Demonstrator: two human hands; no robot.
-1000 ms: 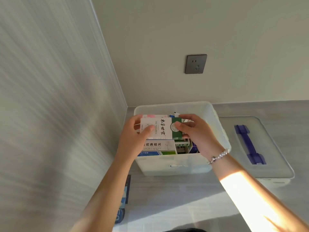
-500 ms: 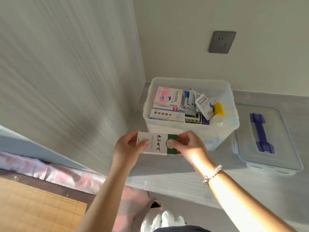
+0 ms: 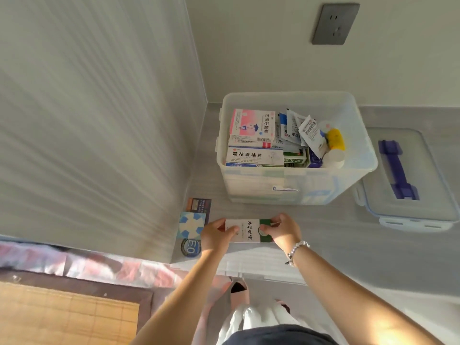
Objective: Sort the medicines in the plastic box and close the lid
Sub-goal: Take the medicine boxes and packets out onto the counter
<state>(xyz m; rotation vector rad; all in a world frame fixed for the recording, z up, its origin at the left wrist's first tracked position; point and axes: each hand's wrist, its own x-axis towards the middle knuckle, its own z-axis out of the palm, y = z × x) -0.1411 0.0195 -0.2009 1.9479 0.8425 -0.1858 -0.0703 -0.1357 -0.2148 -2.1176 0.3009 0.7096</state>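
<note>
**A sunlit corner with a grey counter**

A pale grey counter (image 3: 336, 250) runs into a corner between two plain off-white walls. The left wall (image 3: 94, 120) shows fine streaks under raking light; the back wall (image 3: 273, 51) carries a dark grey power socket (image 3: 335, 23). Warm sunlight falls across the lower right. Below the counter edge lies a woven bamboo-coloured mat (image 3: 62, 317) with a dark border, beside a strip of pink and red patterned fabric (image 3: 99, 265).

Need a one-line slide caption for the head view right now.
Both hands hold a white-green medicine box before the open plastic box, lid off.
</note>
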